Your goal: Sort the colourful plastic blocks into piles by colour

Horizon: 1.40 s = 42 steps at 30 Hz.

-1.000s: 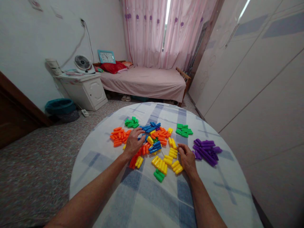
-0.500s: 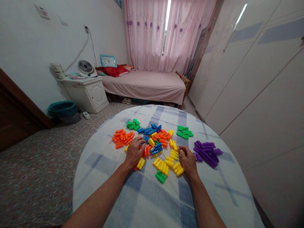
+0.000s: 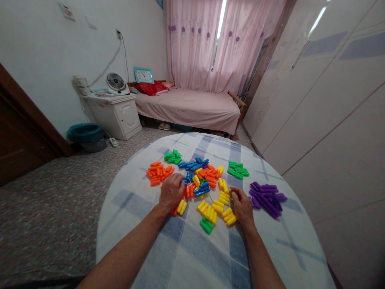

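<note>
My left hand is over the left part of a mixed pile, its bent fingers against orange plastic pieces and near blue ones. Its fingertips are partly hidden, and I cannot make out what they grip. To the right, my right hand rests with curled fingers beside yellow pieces; anything between its fingertips is too small to name. Joined yellow pieces lie between the hands, with a green group just below. Another yellow group sits by my left wrist.
Purple pieces are heaped right of my right hand. Green pieces lie in a right group and a left group. Orange pieces form a left heap. Everything is on a round table with a checked cloth.
The whole view has shifted slightly, so the scene sits further right. Both hands stay near the same pieces, with hardly any movement against the table.
</note>
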Motion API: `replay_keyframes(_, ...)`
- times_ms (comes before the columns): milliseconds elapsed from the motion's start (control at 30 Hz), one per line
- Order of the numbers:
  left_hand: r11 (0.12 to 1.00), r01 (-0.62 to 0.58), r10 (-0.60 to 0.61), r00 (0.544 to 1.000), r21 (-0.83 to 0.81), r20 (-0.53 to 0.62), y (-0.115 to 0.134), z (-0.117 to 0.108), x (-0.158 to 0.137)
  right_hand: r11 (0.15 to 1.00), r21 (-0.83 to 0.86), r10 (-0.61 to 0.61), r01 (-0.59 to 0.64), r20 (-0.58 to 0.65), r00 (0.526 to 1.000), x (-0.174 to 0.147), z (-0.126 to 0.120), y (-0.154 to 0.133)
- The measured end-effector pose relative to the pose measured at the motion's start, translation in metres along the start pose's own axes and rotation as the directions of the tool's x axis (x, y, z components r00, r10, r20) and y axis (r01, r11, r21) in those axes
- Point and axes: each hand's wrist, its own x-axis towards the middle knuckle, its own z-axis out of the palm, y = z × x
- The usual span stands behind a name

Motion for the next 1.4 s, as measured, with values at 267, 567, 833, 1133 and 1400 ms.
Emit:
replay_keyframes(267, 0.995, 0.08, -0.082, 0.996, 0.056, 0.027, 0.002, 0.0, -0.001, 1.0, -0.002, 0.002, -0.002, 0.005, 1.0, 0.0, 0.0, 0.0)
replay_keyframes(567, 0.998, 0.065, -0.065, 0.997, -0.021, -0.033, -0.005, -0.002, 0.002, 1.0, -0.005, -0.01, 0.01, 0.002, 1.0, -0.001, -0.001, -0.002)
replay_keyframes(833, 0.976, 0.097, -0.093, 0.995, -0.196, 0.028, -0.002, 0.008, 0.0, 1.0, 0.001, -0.013, 0.013, 0.017, 1.0, 0.0, -0.001, -0.002)
replay_keyframes(1133, 0.964, 0.119, -0.117, 0.993, -0.238, 0.021, -0.004, 0.011, 0.0, 1.0, -0.015, -0.012, 0.012, 0.012, 1.0, 0.0, -0.001, 0.0)
replay_keyframes(1400, 0.912, 0.067, -0.078, 0.997, -0.405, -0.011, 0.003, 0.007, 0.001, 1.0, -0.014, -0.02, 0.02, 0.008, 1.0, 0.0, -0.001, 0.0)
